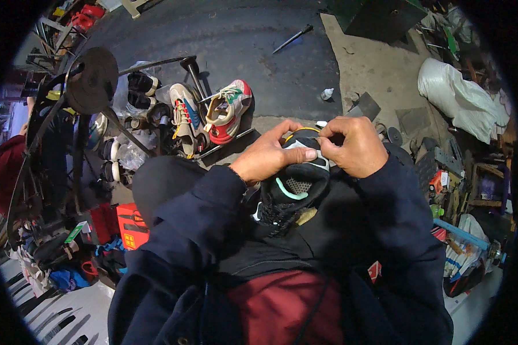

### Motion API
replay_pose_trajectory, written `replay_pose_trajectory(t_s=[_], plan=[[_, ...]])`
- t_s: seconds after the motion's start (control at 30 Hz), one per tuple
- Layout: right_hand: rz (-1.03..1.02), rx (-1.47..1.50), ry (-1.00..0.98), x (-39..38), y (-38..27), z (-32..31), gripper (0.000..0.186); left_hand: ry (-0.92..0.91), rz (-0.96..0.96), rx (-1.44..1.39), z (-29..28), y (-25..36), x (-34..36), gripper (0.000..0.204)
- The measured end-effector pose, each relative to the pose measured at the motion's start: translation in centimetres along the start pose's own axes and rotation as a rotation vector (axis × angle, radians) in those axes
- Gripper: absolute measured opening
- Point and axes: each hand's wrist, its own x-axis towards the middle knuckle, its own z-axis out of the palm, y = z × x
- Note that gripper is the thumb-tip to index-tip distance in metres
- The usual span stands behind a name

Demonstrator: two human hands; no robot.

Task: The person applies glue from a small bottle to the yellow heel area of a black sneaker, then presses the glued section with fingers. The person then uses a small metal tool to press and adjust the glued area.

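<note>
A black shoe (315, 172) with grey-white panels and a mint-coloured loop rests on my lap, its yellow-edged end away from me. My left hand (270, 154) grips its left side, thumb pressed on the upper and fingers round the far edge. On the right side of the same shoe, my right hand (355, 145) is closed in a pinch close to the yellow edge. Whatever lies between those fingertips is hidden or too small to name. Black laces (279, 221) hang loosely at the shoe's near end.
Two multicoloured sneakers (230, 112) stand ahead to the left beside a metal stand with a round disc (91, 80). More shoes (141, 92) lie behind it. A small white bottle (327, 94), a long dark tool (292, 39) and a white sack (457, 100) are farther off.
</note>
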Motion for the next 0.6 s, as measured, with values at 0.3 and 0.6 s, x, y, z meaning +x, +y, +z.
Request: replay_pose_trajectory(t_s=[0.3, 0.6], plan=[[0.160, 0.326, -0.068, 0.17, 0.77, -0.69, 0.013, -0.042, -0.032, -0.036, -0.45, 0.46, -0.35, 0.061], [0.126, 0.110, -0.029, 0.82, 0.11, 0.22, 0.015, -0.023, -0.056, -0.029, -0.48, 0.56, -0.36, 0.054]])
